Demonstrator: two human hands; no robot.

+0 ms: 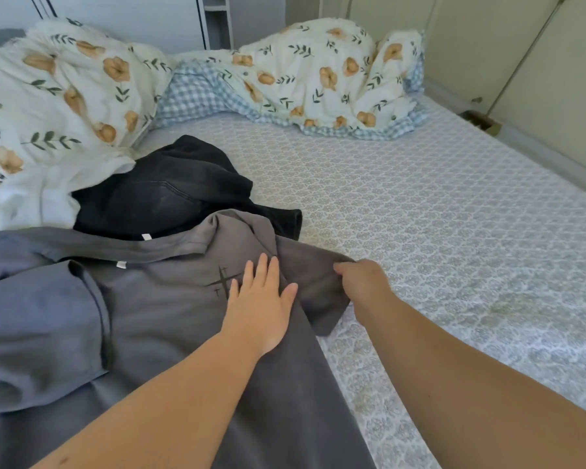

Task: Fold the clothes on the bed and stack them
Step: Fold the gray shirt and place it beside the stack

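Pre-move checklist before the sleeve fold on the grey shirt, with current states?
1. Left hand flat on the grey shirt beside the star print, pinning it: ok.
2. Right hand pinching the sleeve at its edge: ok.
3. Sleeve flat before folding in: not ok, it is creased near the grip.
4. Shirt body smooth: not ok, wrinkled, and a blue-grey garment lies over its left side.
5. Collar free: not ok, the black garment touches it.
6. Bare sheet on the right for the stack: ok.
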